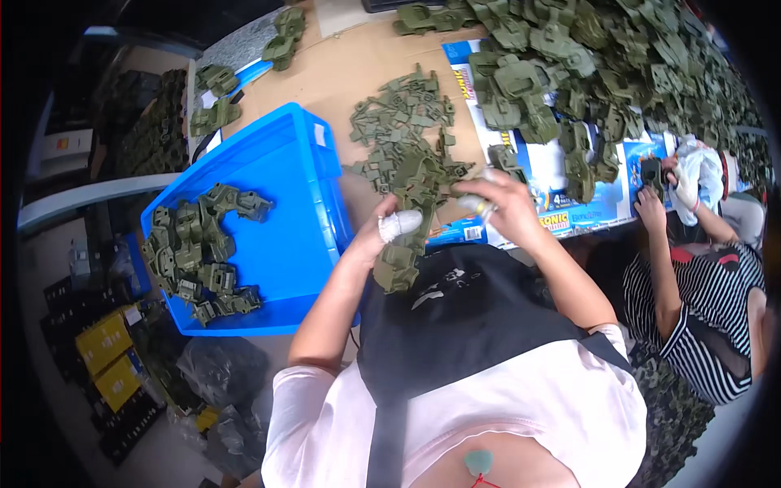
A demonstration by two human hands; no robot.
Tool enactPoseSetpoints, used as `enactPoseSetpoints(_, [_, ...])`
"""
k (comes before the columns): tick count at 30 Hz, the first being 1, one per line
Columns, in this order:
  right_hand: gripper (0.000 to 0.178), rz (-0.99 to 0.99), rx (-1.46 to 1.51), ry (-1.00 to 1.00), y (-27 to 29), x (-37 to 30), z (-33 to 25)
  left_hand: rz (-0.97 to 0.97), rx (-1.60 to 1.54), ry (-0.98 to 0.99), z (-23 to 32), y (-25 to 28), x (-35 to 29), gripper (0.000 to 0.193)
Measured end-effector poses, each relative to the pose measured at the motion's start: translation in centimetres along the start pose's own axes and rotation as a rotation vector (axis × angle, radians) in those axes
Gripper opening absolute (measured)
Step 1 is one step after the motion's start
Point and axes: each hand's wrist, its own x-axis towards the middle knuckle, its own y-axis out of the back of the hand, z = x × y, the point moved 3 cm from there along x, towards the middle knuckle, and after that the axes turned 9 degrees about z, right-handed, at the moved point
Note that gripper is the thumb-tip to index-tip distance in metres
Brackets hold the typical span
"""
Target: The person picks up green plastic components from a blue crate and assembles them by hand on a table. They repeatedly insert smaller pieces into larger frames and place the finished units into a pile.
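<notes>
My left hand (384, 231), a white cover on its thumb, is closed around a long olive-green plastic toy vehicle body (397, 268). The piece is held over the near table edge, in front of my apron. Close to its far right side is my right hand (506, 205), with white covers on some fingers. Its fingers are bent together near the tips and slightly blurred; what they hold, if anything, cannot be made out. Just beyond both hands lies a loose pile of small olive-green plastic parts (399, 110) on brown cardboard (325, 69).
A blue plastic bin (281, 244) at my left holds several vehicle bodies (191, 248). A large heap of green bodies (586, 65) covers the far right, over printed blue cardboard (590, 213). A co-worker in a striped top (691, 317) handles a dark part on the right.
</notes>
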Motion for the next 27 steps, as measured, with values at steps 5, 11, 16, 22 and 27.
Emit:
enactPoseSetpoints(5, [0.044, -0.17, -0.131, -0.002, 0.0, -1.4, -1.0, -0.133, 0.148, 0.042, 0.8, -2.1, -0.3, 0.056])
enactPoseSetpoints(11, [0.039, -0.244, -0.148, 0.026, 0.7, -1.7, -1.8, -0.175, 0.292, -0.03, 1.3, -3.2, -1.1, 0.054])
enactPoseSetpoints(16, [0.037, -0.246, -0.124, 0.082, 0.1, -2.5, -1.2, -0.204, 0.404, -0.047, 0.7, -3.2, -1.4, 0.053])
enactPoseSetpoints(22, [0.029, -0.217, 0.131, 0.064, -1.2, -2.4, 0.9, -0.169, 0.469, -0.203, 1.6, -3.9, -2.0, 0.054])
enactPoseSetpoints(27, [0.025, -0.07, 0.521, -0.336, -0.9, 1.6, 4.1, 0.07, 0.204, -0.047, 2.7, -0.9, -0.6, 0.053])
